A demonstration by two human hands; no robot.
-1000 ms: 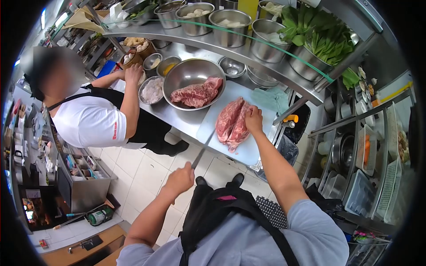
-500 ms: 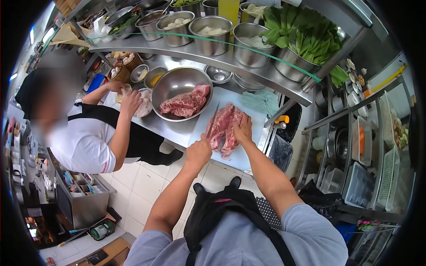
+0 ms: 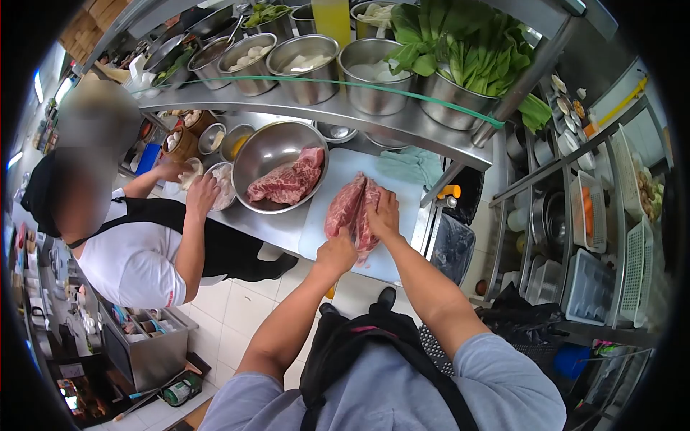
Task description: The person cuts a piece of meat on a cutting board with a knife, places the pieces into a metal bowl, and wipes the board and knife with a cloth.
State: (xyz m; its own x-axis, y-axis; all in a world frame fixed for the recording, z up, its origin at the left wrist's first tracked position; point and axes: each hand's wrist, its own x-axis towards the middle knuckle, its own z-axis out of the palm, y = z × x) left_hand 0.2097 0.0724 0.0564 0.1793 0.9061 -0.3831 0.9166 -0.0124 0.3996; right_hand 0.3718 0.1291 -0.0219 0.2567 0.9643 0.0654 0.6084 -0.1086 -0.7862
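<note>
A large piece of raw meat (image 3: pixel 344 206) lies on the pale cutting board (image 3: pixel 316 228), with a lengthwise split down its middle. My left hand (image 3: pixel 338 253) is closed around a knife handle at the near end of the meat. Its blade is mostly hidden, apparently in the split. On the meat's right part rests my right hand (image 3: pixel 383 215), fingers and thumb gripping it. Left of the board, a steel bowl (image 3: pixel 251 154) holds another piece of raw meat (image 3: pixel 287 179).
A co-worker (image 3: pixel 136 251) stands at the left, hands over a small bowl. Above the counter's back runs a steel shelf (image 3: pixel 302 108) with metal pots and leafy greens (image 3: pixel 467 54). A folded cloth (image 3: pixel 411 167) lies behind the board. Racks with baskets (image 3: pixel 589 215) stand at the right.
The knife has gone from the meat's left side to the split, where its blade barely shows. My left hand has moved right and slightly nearer me. The view has shifted slightly.
</note>
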